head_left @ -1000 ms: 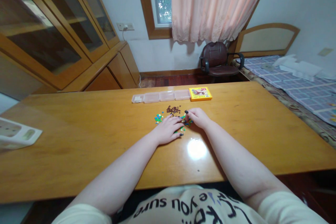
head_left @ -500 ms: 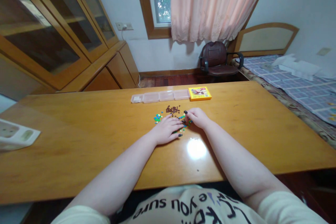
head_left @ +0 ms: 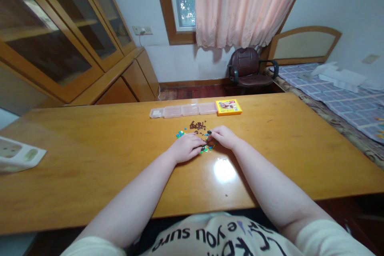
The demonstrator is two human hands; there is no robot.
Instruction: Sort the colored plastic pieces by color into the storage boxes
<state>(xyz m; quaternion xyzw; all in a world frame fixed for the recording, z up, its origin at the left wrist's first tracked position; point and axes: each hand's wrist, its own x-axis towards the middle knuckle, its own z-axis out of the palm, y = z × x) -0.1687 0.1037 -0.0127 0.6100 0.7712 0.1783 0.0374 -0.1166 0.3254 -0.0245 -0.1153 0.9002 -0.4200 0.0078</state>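
Left hand (head_left: 186, 147) rested low over the table (head_left: 120, 160), fingers bent, tips at the near edge of the mixed coloured pieces (head_left: 206, 150); grasp or no grasp, couldn't tell. Right hand (head_left: 225, 137) was on the right side of the same pieces, thumb and fingers bunched; a piece pinched between them, couldn't tell, too small. Mixed pieces lay between the hands, partly covered. Brown pieces (head_left: 197, 125) sat just far of them; a green-and-blue cluster (head_left: 180, 134) lay left, just beyond the left hand.

Handling, my judgement: such flat bits called for fingertip work, a light slide rather than a press, one piece at a time, wrists kept off the brown heap so colours stayed apart.

Materials: pieces looked like small hard plastic, angular. Clear tray (head_left: 190, 109), far side, looked thin plastic, row of shallow rectangular compartments. Yellow box (head_left: 229, 107) at its right end: flat, rectangular, printed. Tabletop: smooth glossy wood, glare on the near side.
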